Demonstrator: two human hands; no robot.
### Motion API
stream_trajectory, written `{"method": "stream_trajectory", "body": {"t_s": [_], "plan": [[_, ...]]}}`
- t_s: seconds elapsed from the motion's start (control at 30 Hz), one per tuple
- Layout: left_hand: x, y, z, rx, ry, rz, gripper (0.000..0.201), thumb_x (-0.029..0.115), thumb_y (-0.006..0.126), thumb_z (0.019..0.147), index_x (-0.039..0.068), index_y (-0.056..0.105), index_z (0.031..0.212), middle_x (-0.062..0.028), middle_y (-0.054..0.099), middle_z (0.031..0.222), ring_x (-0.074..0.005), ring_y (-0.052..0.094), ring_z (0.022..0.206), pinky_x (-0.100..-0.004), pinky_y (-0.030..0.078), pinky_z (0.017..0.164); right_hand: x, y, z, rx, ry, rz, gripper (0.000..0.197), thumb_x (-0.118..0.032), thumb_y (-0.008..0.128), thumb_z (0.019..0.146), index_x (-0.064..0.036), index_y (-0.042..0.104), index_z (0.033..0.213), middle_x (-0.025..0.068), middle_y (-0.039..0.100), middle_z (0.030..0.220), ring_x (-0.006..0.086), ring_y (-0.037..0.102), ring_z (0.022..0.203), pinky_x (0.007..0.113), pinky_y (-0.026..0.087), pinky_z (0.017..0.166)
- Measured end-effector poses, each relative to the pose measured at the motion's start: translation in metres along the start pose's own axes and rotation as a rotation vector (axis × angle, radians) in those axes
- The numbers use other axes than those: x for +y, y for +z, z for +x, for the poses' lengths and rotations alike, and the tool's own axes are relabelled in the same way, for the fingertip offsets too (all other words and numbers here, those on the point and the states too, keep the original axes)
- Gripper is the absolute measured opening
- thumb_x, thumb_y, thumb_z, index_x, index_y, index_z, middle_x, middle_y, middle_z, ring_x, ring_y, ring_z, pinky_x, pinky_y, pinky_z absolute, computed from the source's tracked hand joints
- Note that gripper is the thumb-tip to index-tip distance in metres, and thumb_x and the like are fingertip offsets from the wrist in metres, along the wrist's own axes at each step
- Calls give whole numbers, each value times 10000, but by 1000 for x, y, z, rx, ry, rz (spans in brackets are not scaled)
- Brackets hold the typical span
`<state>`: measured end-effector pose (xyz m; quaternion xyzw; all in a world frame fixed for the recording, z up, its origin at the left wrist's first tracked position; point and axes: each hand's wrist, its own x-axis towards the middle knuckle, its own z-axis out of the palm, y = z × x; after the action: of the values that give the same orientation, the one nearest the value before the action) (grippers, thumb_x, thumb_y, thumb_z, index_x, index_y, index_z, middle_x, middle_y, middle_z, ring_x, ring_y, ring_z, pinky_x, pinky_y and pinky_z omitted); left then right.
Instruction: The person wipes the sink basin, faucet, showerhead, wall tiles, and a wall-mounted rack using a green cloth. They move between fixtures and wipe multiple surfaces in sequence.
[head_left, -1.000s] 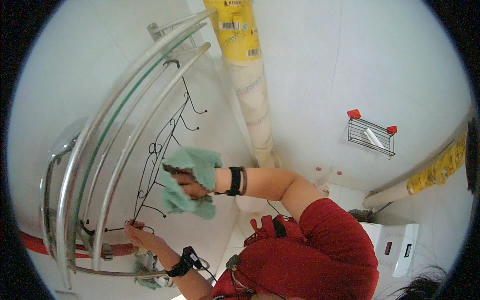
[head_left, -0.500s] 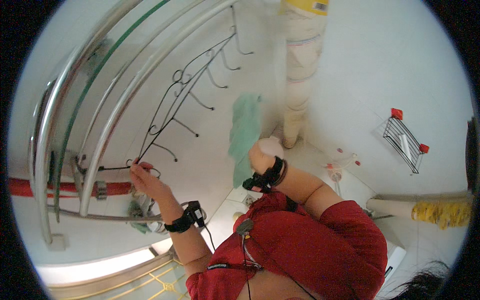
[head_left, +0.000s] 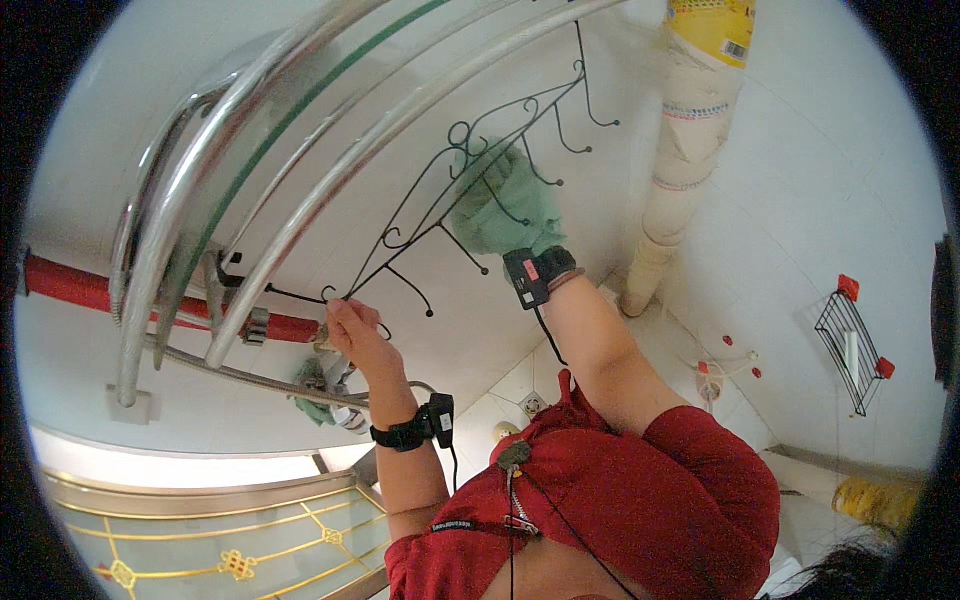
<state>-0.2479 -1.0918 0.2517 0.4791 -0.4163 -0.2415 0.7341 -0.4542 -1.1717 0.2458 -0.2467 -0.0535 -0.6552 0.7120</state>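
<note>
red top [head_left: 640,500] | black wristbands, cabled [head_left: 412,432] | bare forearms

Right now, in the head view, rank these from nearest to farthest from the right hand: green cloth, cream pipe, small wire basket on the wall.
1. Green cloth: in the right hand, pressed on the black wire hook rack.
2. Cream pipe: just to its right.
3. Small wire basket: far right, on the wall.
</note>
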Motion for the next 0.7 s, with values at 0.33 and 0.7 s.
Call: {"method": "stream_trajectory", "body": {"t_s": [0.33,0.7], "plan": [[-41,-28,15,26,97,105,193,272,505,921,110,478,818,18,474,703,-85,416,591,-217,330,514,9,-4,-10,125,94,330,281,-206,432,877,-98,526,1119,106,574,1043,231,568,889,374,465,646],[-11,0,5,130,-22,139,288,314,501,896,29,525,863,-62,489,702,-143,466,509,-302,384,442,-23,-73,25,-64,-251,-158,288,-209,458,841,-110,544,1097,49,592,1018,176,562,897,295,471,745]]}}
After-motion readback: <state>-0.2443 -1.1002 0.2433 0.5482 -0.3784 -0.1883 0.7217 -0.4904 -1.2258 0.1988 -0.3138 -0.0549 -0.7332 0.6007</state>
